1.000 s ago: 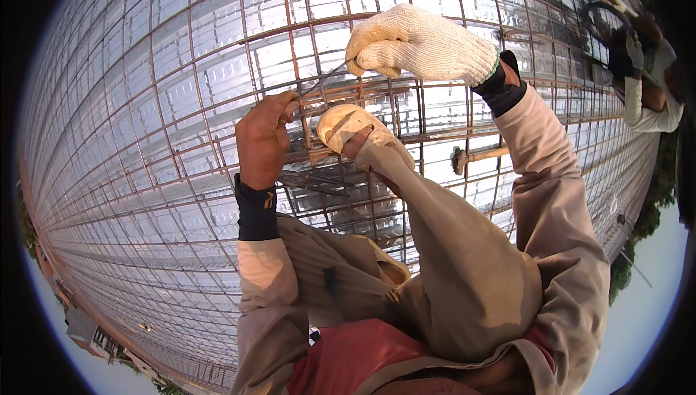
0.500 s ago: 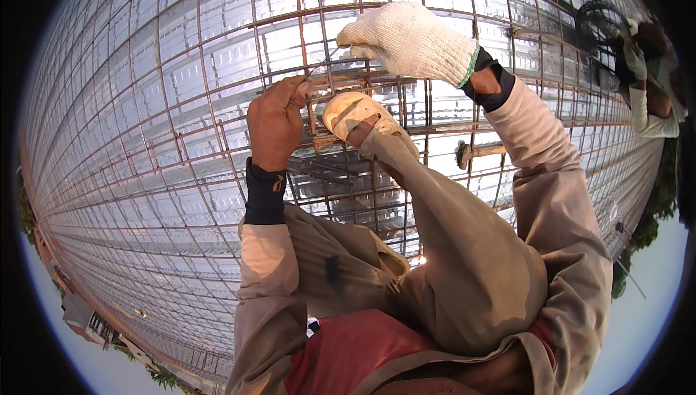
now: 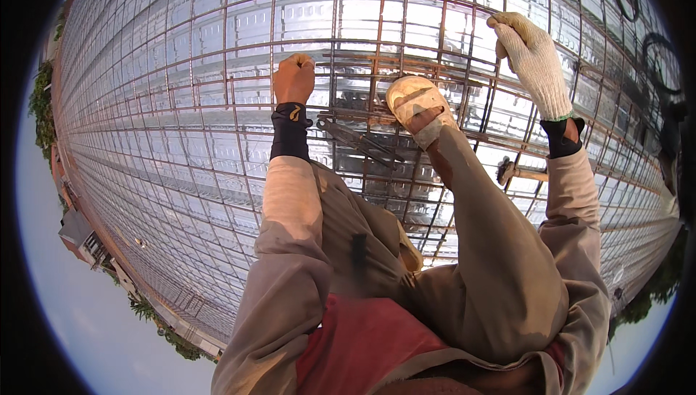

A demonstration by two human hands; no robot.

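Observation:
I squat on a rusty rebar mesh [image 3: 217,105] laid over ribbed silver metal decking. My left hand [image 3: 293,77], bare with a black wrist sleeve, is closed in a fist and rests on a mesh bar; I cannot see anything inside it. Far to the right, my right hand [image 3: 533,58] wears a white knit glove, and its fingers curl over a bar of the mesh. My sandalled foot [image 3: 415,105] stands on the bars between the hands. A dark long-handled pincer tool [image 3: 360,143] lies on the mesh just below my left wrist.
A hammer [image 3: 507,172] lies on the mesh by my right forearm. Coils of dark wire [image 3: 656,54] and another person's dark shape [image 3: 674,134] sit at the far right. The decking ends at the left, with rooftops [image 3: 76,232] and trees below.
My right hand has left the spot beside my left hand and swung far right and up. My left hand has moved slightly up the mesh. The thin piece seen between the hands is gone.

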